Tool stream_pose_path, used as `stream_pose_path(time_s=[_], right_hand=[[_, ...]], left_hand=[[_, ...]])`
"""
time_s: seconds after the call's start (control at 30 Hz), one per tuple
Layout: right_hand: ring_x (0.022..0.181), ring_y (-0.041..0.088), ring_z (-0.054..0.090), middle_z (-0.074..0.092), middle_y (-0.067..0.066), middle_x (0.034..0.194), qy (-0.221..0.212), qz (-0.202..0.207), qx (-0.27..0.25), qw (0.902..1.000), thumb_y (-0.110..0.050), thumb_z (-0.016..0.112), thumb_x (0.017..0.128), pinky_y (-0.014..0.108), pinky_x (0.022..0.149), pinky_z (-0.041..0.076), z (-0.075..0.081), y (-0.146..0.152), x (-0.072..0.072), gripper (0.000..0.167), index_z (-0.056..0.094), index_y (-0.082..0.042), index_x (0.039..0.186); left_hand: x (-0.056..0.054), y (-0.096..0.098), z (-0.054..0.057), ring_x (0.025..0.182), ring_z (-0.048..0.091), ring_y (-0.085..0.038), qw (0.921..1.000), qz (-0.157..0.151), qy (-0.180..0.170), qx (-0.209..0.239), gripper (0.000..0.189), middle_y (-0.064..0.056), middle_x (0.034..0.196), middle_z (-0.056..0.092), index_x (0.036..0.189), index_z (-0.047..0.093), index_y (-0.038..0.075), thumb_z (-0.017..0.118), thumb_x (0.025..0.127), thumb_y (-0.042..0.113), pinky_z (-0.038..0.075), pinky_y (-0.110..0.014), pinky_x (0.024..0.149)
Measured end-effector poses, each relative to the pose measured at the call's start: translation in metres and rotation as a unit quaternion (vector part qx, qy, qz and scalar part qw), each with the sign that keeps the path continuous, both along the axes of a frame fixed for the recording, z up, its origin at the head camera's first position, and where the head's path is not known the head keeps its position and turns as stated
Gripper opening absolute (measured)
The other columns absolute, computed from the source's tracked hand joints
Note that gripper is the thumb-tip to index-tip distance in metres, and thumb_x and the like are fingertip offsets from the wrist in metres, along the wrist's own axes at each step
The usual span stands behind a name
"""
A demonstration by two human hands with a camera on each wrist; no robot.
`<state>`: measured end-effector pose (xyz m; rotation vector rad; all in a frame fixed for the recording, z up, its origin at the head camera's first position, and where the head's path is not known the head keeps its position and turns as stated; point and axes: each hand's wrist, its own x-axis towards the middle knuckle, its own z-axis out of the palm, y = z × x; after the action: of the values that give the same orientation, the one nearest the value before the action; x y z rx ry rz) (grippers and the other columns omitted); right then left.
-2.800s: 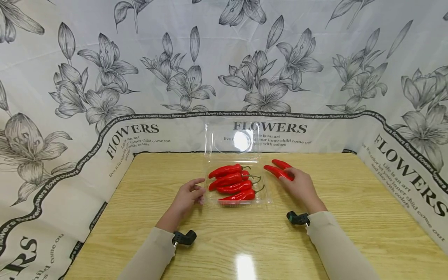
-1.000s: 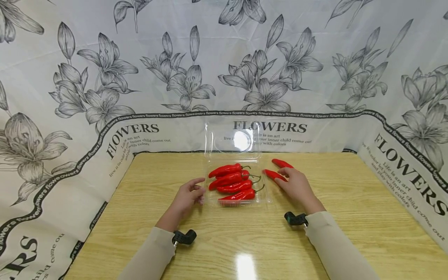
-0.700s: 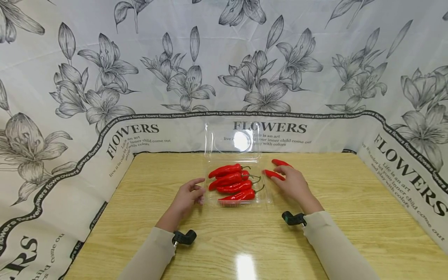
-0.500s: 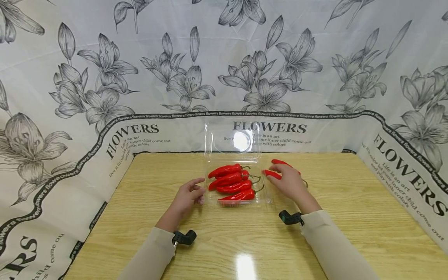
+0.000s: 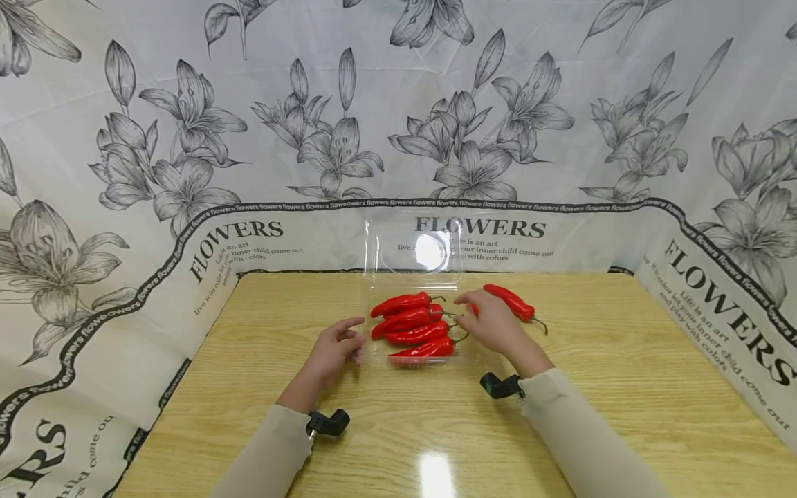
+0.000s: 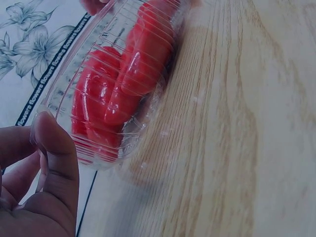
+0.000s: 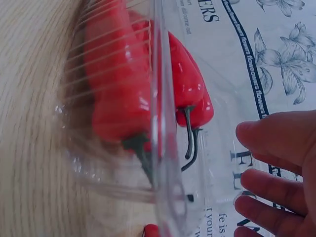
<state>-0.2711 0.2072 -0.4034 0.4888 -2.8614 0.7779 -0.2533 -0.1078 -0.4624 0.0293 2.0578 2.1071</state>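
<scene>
A clear hinged plastic container (image 5: pixel 416 284) stands with its lid raised, holding several red peppers (image 5: pixel 407 319) with green stems. At its left side my left hand (image 5: pixel 333 349) pinches the rim between thumb and fingers; the left wrist view has the thumb (image 6: pixel 55 148) right at the corner. My right hand (image 5: pixel 495 326) is by the container's right edge, fingers spread and nothing between them in the right wrist view, where the rim (image 7: pixel 165 148) is close by. Beyond that hand, one loose red pepper (image 5: pixel 510 301) lies on the table; another (image 5: pixel 475 309) is mostly hidden behind the hand.
The wood-grain table (image 5: pixel 398 429) ends at a white fabric backdrop (image 5: pixel 336 242) printed with flowers and lettering, which also rises at both sides. The container's raised lid (image 5: pixel 386 238) stands in front of it. Black wrist cameras (image 5: pixel 500 386) are strapped to both forearms.
My right hand has moved left from over the two loose peppers to the container's right edge, uncovering the farther pepper's stem. My left hand has stayed in place.
</scene>
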Motion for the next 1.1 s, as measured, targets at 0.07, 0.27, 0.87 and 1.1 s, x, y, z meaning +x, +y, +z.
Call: stream_pose_path(time_s=[0.07,0.27,0.87,1.1], right_hand=[[0.109,0.034,0.060,0.061,0.014,0.127,-0.004,0.006,0.011,0.9999,-0.025,0.069,0.089,0.050,0.093,0.050,0.003,-0.005,0.000,0.036,0.064,-0.008,0.120],[0.121,0.035,0.055,0.062,0.013,0.127,-0.007,0.039,0.047,0.9981,-0.024,0.068,0.088,0.053,0.102,0.044,0.011,-0.019,-0.003,0.035,0.065,-0.009,0.120],[0.105,0.025,0.060,0.066,0.006,0.112,-0.054,0.116,0.106,0.9860,-0.019,0.072,0.086,0.044,0.096,0.049,0.018,-0.055,-0.024,0.028,0.067,-0.009,0.113],[0.099,0.023,0.060,0.067,0.005,0.106,-0.053,0.128,0.125,0.9824,-0.018,0.072,0.086,0.043,0.094,0.050,0.018,-0.070,-0.029,0.028,0.068,-0.008,0.112]], left_hand=[[0.003,0.000,0.005,0.064,0.055,-0.015,1.0000,-0.006,-0.001,0.001,0.048,-0.008,0.092,0.050,0.141,0.045,-0.001,0.056,0.094,0.000,0.052,-0.025,0.058],[0.010,0.000,0.016,0.064,0.055,-0.014,0.9999,-0.011,-0.001,0.007,0.048,-0.007,0.092,0.050,0.141,0.045,-0.002,0.057,0.094,0.000,0.052,-0.024,0.058],[0.000,0.000,-0.003,0.066,0.056,-0.015,1.0000,0.003,-0.004,-0.001,0.047,-0.008,0.095,0.052,0.141,0.047,0.005,0.058,0.095,0.004,0.054,-0.026,0.061],[-0.003,0.000,-0.010,0.065,0.056,-0.015,0.9999,0.010,0.005,0.003,0.045,-0.008,0.093,0.052,0.139,0.049,0.004,0.057,0.095,0.002,0.055,-0.026,0.060]])
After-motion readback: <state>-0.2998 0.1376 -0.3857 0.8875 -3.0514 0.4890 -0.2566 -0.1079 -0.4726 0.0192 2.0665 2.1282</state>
